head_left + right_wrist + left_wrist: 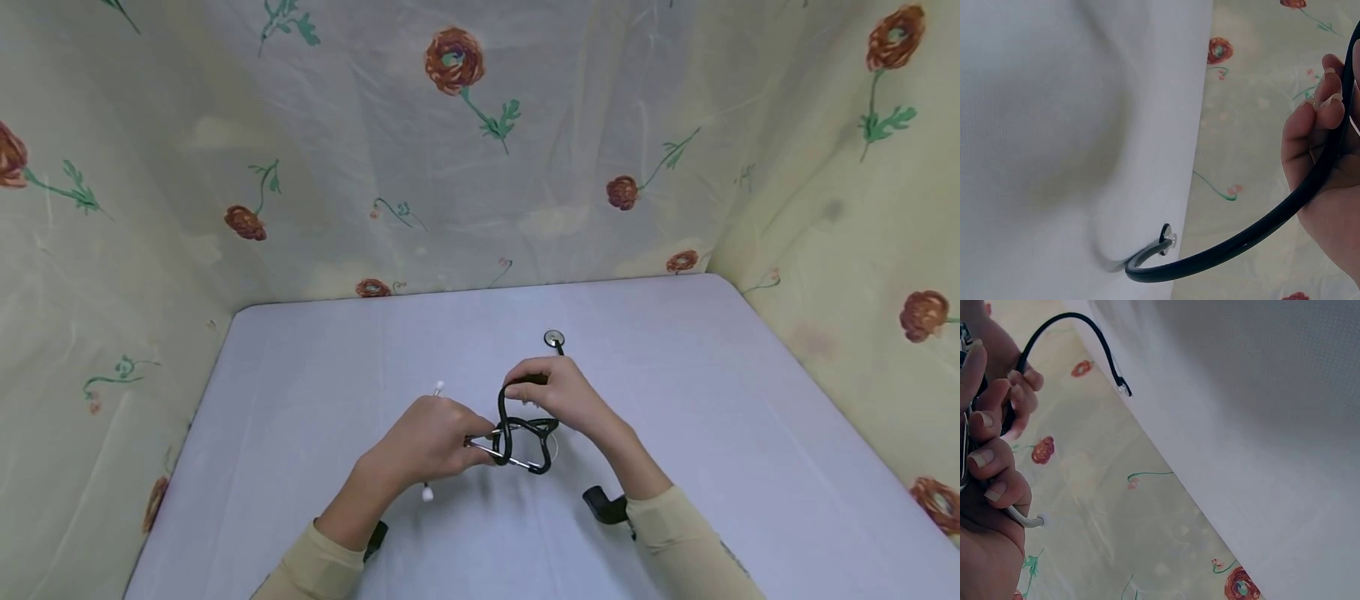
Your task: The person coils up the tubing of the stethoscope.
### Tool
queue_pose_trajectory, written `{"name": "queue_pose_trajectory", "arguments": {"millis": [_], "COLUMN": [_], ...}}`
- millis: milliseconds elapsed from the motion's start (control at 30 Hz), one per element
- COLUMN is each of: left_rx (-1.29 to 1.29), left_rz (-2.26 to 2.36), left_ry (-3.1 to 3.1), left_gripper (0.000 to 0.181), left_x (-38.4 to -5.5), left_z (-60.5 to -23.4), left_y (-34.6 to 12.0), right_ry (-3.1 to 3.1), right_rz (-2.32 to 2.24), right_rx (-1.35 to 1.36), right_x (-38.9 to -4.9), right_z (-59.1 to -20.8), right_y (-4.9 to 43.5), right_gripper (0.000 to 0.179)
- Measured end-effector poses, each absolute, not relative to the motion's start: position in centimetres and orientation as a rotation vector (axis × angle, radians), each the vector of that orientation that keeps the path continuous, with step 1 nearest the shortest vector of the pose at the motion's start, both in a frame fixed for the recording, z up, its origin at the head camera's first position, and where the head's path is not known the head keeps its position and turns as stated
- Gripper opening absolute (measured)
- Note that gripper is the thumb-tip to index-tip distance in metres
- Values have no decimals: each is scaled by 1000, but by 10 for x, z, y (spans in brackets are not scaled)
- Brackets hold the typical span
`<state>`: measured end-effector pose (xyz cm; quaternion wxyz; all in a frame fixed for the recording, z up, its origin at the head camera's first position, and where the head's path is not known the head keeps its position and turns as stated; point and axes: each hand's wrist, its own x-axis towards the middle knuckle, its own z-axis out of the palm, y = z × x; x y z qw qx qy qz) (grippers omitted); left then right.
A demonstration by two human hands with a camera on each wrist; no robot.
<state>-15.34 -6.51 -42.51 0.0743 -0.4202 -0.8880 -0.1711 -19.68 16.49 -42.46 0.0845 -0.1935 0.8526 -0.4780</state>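
Note:
A stethoscope with black tubing [503, 408] is held above the white table by both hands. My left hand [431, 437] grips its folded metal ear tubes, and white ear tips [427, 493] stick out on either side of that hand. Higher up and to the right, my right hand [562, 392] pinches the tubing between thumb and fingers. Some of the tubing is looped around the metal tubes between the hands. From the right hand the free end curves down to the round chest piece [1169, 240], at the table surface. The left palm's hold is partly hidden in the head view.
The white table [322, 350] has rounded far corners. Flower-printed cloth [555, 200] hangs behind it and along both sides. Black wrist-worn pieces [603, 505] show beside each forearm.

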Motion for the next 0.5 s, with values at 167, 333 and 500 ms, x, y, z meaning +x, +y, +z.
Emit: {"name": "queue_pose_trajectory", "arguments": {"millis": [167, 333, 500], "left_rx": [-1291, -1301, -1297], "left_rz": [-518, -538, -560], "left_ry": [-2648, -2628, -2589], "left_gripper": [21, 22, 23], "left_x": [-151, -151, -152], "left_z": [-423, -420, -421], "left_y": [-63, -63, -65], "right_ry": [2519, 2498, 2433], "right_rz": [-1412, -1404, -1387], "right_rx": [-575, -561, -595], "right_x": [-199, -198, -199], "right_z": [-428, -426, -433], "right_y": [162, 162, 165], "right_gripper": [11, 14, 16]}}
